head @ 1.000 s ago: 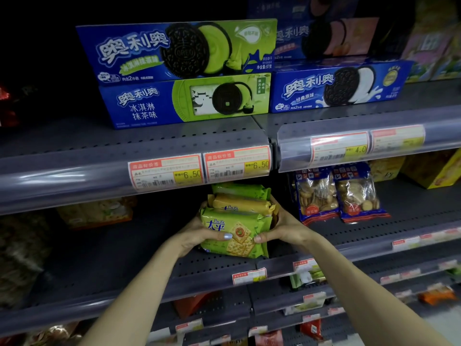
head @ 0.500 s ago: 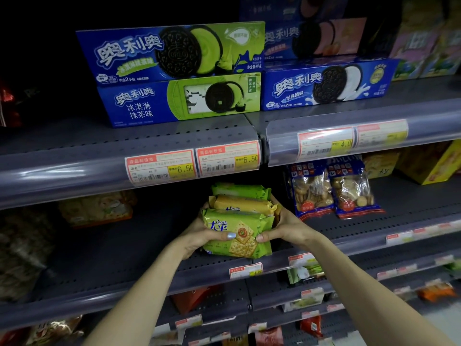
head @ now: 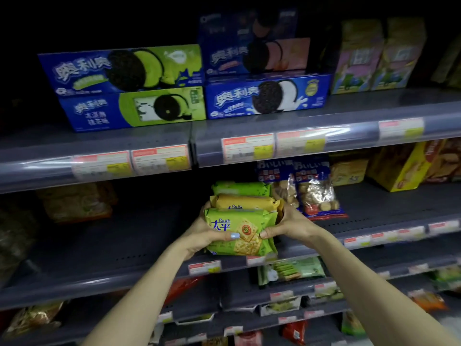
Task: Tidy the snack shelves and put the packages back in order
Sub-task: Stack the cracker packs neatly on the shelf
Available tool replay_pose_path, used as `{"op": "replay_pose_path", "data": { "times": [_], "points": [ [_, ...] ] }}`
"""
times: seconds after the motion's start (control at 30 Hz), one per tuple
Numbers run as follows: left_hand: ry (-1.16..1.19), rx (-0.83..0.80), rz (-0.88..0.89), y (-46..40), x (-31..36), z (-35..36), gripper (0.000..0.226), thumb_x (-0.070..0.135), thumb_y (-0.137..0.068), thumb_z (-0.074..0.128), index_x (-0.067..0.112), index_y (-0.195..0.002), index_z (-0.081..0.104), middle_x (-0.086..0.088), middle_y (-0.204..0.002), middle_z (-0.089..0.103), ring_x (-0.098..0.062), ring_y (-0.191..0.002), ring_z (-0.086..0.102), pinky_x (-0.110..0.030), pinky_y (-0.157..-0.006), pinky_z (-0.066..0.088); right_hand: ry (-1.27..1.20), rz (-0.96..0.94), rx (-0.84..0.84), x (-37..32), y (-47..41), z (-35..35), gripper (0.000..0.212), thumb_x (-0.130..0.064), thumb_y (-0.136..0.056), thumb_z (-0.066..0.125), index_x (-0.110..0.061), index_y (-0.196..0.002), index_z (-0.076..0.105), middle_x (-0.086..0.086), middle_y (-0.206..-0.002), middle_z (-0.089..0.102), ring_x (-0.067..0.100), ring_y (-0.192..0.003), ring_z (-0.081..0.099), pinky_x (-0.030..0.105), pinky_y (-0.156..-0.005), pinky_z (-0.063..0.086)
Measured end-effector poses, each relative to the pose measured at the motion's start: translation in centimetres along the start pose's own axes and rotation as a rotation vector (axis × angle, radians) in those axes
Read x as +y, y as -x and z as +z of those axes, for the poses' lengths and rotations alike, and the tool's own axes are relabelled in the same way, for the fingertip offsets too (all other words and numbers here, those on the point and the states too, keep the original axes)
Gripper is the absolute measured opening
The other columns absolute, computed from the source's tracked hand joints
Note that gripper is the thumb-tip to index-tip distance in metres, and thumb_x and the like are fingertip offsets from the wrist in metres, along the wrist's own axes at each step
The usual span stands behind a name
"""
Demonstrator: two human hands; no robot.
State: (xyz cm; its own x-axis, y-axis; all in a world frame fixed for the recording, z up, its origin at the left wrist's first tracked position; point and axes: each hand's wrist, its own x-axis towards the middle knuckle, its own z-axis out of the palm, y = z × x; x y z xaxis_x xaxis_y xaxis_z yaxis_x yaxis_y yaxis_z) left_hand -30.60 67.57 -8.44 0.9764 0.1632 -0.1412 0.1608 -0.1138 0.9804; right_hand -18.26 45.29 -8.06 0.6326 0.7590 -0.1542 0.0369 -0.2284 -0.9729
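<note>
A stack of three cracker packs is held over the front of the middle shelf (head: 139,248). The front one is a green Pacific cracker pack (head: 245,223), behind it lies a yellow pack (head: 245,202), and a second green pack (head: 240,188) is at the back. My left hand (head: 212,232) grips the stack's left side with the thumb across the front pack. My right hand (head: 290,224) grips the right side, thumb on the front pack too.
Blue Oreo boxes (head: 132,88) are stacked on the upper shelf, with pastel boxes (head: 379,56) to their right. Two clear biscuit bags (head: 316,193) stand just right of the stack, and yellow boxes (head: 399,166) beyond. Dim packages (head: 74,201) lie at the left. Lower shelves hold more snacks.
The view has swung left and up, so the shelves sit further right and lower in frame. Both hands keep the same hold on the cracker stack at the same spot on the shelf.
</note>
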Motion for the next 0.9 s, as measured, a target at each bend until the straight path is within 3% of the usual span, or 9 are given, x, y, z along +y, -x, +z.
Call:
{"op": "replay_pose_path", "data": {
  "times": [0.07,0.17,0.27,0.33,0.4,0.5,0.63,0.73,0.9],
  "points": [
    [0.003,0.001,0.016,-0.1,0.8,2.5,0.125,0.045,-0.026,0.096,0.016,-0.131,0.037,-0.009,-0.119,0.064,-0.020,-0.109,0.064,-0.037,-0.096,0.051,0.010,0.006,-0.001,0.1,1.5,-2.1,0.113,-0.025,-0.047,0.097,-0.021,-0.142,0.035,-0.001,-0.127,0.064,0.014,-0.117,0.061,0.036,-0.099,0.049],
    [0.001,0.011,0.034,-0.4,1.9,5.8,0.120,0.045,-0.027,0.096,0.018,-0.128,0.038,-0.010,-0.120,0.064,-0.022,-0.111,0.063,-0.037,-0.096,0.051,-0.004,-0.044,-0.007,-0.1,3.5,-4.8,0.096,0.001,-0.063,0.085,-0.029,-0.138,0.033,-0.007,-0.119,0.067,0.005,-0.108,0.064,0.020,-0.084,0.053],
    [-0.002,-0.002,0.044,-0.9,2.8,8.9,0.118,0.037,-0.033,0.097,0.017,-0.132,0.035,-0.006,-0.119,0.064,-0.013,-0.106,0.065,-0.027,-0.088,0.053,0.024,-0.053,-0.026,0.0,5.3,-7.5,0.080,0.003,-0.067,0.081,-0.021,-0.134,0.046,-0.003,-0.118,0.069,0.011,-0.111,0.064,0.030,-0.093,0.053],
    [-0.009,-0.001,0.048,-1.3,3.2,10.6,0.125,0.044,-0.029,0.096,0.018,-0.134,0.033,-0.005,-0.121,0.063,-0.015,-0.110,0.063,-0.031,-0.093,0.052,0.017,-0.061,-0.023,0.2,6.4,-9.1,0.079,-0.001,-0.065,0.083,-0.026,-0.131,0.049,-0.003,-0.121,0.068,0.016,-0.116,0.061,0.033,-0.096,0.051],
    [-0.014,-0.001,0.050,-1.8,3.5,12.4,0.131,0.047,-0.027,0.096,0.017,-0.137,0.031,-0.007,-0.124,0.062,-0.018,-0.114,0.061,-0.039,-0.100,0.048,-0.024,-0.048,0.016,0.6,7.3,-10.7,0.096,-0.006,-0.059,0.089,-0.031,-0.137,0.039,-0.003,-0.127,0.063,0.014,-0.117,0.060,0.032,-0.096,0.051],
    [-0.013,-0.022,0.038,-2.7,3.9,14.7,0.124,0.048,-0.027,0.095,0.022,-0.132,0.036,-0.004,-0.120,0.064,-0.016,-0.111,0.063,-0.039,-0.099,0.049,-0.052,-0.040,0.000,1.1,8.5,-12.9,0.124,-0.014,-0.050,0.094,-0.024,-0.150,0.020,0.002,-0.132,0.061,0.018,-0.120,0.059,0.039,-0.099,0.049],
    [-0.053,-0.071,0.043,-4.7,4.4,17.4,0.107,0.043,-0.038,0.094,0.028,-0.128,0.039,0.002,-0.117,0.068,-0.013,-0.109,0.064,-0.039,-0.103,0.046,-0.065,-0.056,-0.008,1.4,9.6,-16.1,0.113,-0.016,-0.048,0.094,-0.027,-0.143,0.033,0.003,-0.126,0.065,0.020,-0.118,0.061,0.031,-0.090,0.053],
    [-0.077,-0.104,0.055,-6.4,5.0,19.1,0.103,0.039,-0.042,0.090,0.025,-0.130,0.038,0.004,-0.116,0.067,-0.007,-0.106,0.064,-0.027,-0.097,0.049,-0.059,-0.052,0.012,1.7,10.1,-18.2,0.106,-0.012,-0.051,0.092,-0.029,-0.139,0.036,0.002,-0.125,0.066,0.019,-0.116,0.062,0.029,-0.088,0.054],
    [-0.115,-0.103,0.054,-8.9,5.6,21.7,0.111,0.047,-0.040,0.093,0.019,-0.133,0.039,0.002,-0.119,0.066,-0.012,-0.110,0.063,-0.040,-0.103,0.046,-0.062,-0.046,0.031,2.6,10.3,-21.6,0.095,0.003,-0.058,0.086,-0.024,-0.137,0.039,0.005,-0.124,0.066,0.019,-0.115,0.063,0.027,-0.085,0.054]
  ]
}}
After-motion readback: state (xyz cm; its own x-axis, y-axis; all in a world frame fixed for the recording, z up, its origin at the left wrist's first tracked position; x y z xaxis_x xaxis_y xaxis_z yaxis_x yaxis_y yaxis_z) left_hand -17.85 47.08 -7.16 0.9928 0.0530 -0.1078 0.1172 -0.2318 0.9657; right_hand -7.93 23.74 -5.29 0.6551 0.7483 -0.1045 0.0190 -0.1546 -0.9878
